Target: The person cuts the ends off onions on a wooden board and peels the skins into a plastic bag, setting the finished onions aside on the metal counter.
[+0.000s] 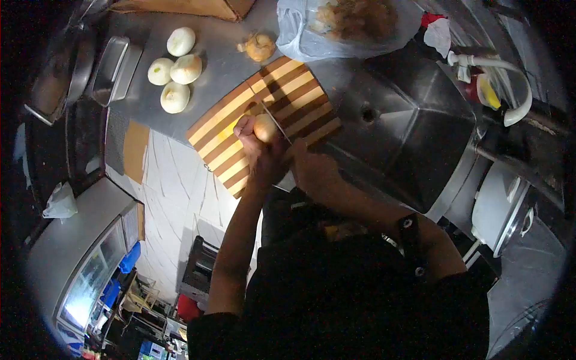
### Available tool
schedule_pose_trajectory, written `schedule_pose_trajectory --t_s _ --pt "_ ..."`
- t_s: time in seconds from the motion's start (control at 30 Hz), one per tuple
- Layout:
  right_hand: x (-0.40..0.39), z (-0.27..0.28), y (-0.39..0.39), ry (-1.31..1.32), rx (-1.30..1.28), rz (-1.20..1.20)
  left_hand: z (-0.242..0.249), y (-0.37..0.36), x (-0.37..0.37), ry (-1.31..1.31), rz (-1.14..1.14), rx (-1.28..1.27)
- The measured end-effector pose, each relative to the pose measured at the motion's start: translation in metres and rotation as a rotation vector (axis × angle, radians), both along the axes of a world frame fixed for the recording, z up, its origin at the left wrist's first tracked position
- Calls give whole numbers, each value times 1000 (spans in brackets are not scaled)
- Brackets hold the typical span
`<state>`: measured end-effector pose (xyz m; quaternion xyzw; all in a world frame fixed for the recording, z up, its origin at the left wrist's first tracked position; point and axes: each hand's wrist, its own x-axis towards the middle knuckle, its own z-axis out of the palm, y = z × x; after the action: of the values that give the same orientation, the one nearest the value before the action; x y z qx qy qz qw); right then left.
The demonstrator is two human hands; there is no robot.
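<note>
My left hand (255, 144) is closed around an onion (264, 128), steadying it over the striped wooden cutting board (300, 93). My right hand (309, 165) grips a knife (275, 121), its handle hidden in the fist. The thin blade lies along the right side of the onion and points away from me. A small yellowish piece (227, 132) rests on the board left of my fingers. Beyond the far edge of the board sits an onion with brown skin (259, 47). Several peeled white onions (175, 96) stand grouped on the metal counter (219, 66) to the left.
A plastic bag (294, 36) with brown onion skins lies at the back. On the right, a steel sink (396, 135) adjoins the board, with a white curved hose (522, 90) beyond it. Metal trays (114, 69) stand far left. A cardboard box (198, 7) is at the top edge.
</note>
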<state>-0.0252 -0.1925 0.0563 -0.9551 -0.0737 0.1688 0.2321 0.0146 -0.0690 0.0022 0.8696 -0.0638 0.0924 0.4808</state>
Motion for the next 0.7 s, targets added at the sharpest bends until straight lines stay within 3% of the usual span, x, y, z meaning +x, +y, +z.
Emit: schedule_pose_trajectory --t_s 0.13,0.2,0.3,0.33,0.37,0.43,0.47,0.57,0.63,0.7 --pt "15 -46 13 -215 -159 -48 0 0 4 -10 -6 72" --pt "26 -47 11 24 85 -71 -8 -1 9 -79 28 -24" --pt "25 -4 -2 113 32 -121 -16 10 8 -13 55 -124" --pt "25 -1 -6 104 33 -123 -24 6 11 -117 121 -340" --pt "26 0 -12 154 3 -89 -27 15 7 -125 120 -340" --pt "24 -7 -22 203 -22 -53 -1 42 -1 -30 -22 26" --pt "21 -21 -28 196 22 -57 28 48 6 -89 -237 255" --pt "16 -25 -39 90 111 -75 64 46 4 102 -272 490" --pt "17 -21 -40 -6 160 -78 68 41 11 120 -177 476" --pt "21 -15 -37 0 178 -161 73 35 18 346 -21 321"
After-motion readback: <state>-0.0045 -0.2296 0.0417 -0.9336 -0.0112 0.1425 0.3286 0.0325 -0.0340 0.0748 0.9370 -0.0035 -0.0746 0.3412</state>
